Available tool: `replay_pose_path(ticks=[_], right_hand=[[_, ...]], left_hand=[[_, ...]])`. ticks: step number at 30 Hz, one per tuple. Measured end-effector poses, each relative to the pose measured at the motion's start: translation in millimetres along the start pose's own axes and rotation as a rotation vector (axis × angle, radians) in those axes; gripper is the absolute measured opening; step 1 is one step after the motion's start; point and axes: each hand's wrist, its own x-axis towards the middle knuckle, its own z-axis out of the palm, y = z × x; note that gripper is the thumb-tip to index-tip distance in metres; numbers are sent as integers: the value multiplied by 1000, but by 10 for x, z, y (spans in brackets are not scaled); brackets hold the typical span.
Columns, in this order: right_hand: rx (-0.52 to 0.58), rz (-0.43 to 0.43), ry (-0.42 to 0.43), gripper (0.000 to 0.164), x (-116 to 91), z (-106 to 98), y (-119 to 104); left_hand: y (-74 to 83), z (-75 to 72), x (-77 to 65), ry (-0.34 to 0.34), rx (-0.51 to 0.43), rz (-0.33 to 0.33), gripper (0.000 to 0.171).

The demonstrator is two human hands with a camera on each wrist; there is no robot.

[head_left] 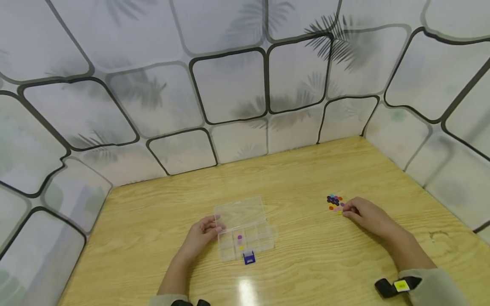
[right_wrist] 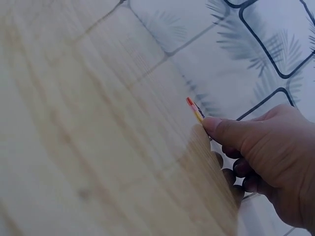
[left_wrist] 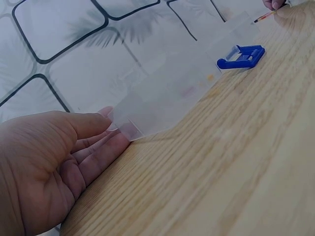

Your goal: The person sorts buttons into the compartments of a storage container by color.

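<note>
A clear plastic compartment box rests on the table, its lid opened back. A purple disc and a yellow disc show in its compartments. My left hand grips the box's left side near the hinge, thumb at the edge and other fingers partly behind the lid. My right hand is at the right edge of a group of small coloured discs, thumb and index fingertips down among them. Whether a disc is between those fingertips I cannot tell. The other right fingers are curled under the palm.
A blue plastic clasp is at the box's front edge. The wooden table meets patterned fabric walls at the back and sides. A dark strap device sits on the right wrist.
</note>
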Motion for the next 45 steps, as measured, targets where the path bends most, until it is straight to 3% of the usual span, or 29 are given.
replay_pose_path(ticks=[7,15,25,34,45], right_hand=[[23,-25,12,5,-2,-10,-10],[76,18,-29,15,8,-40,-107],[60,-74,-55,8,83,-64,-320],[23,-91,-79,8,146,-35,-440],[0,-160,-40,4,184,-6,-588]], left_hand=[[-14,0,1,3,-10,4,48],[-21,-1,0,6,-2,-1,48],[-21,-4,20,13,0,7,47],[-34,5,11,14,15,21,47],[-41,4,13,21,16,13,46]])
